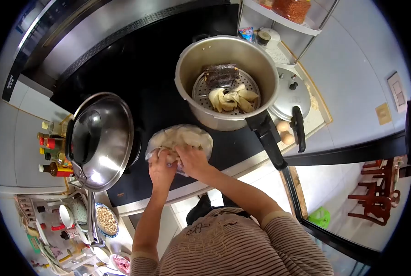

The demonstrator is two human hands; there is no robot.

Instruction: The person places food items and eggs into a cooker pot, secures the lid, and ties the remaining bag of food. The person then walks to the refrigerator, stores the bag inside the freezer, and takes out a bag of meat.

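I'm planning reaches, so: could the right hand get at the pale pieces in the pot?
Likely yes: the pot stands open, leaving the pale pieces uncovered, though the right hand is busy at the plastic bag.

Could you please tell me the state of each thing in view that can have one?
Pressure cooker: uncovered, food inside
Cooker lid: off, beside the cooker
Steamer plate: inside the cooker, loaded
Plastic bag: filled with pale pieces, opening unclear
Left hand: fingers bent on the bag
Right hand: fingers bent on the bag
Steel pan: whether covered, unclear
Patterned bowl: uncovered, filled
Eggs: in shell
Brown bottle: capped
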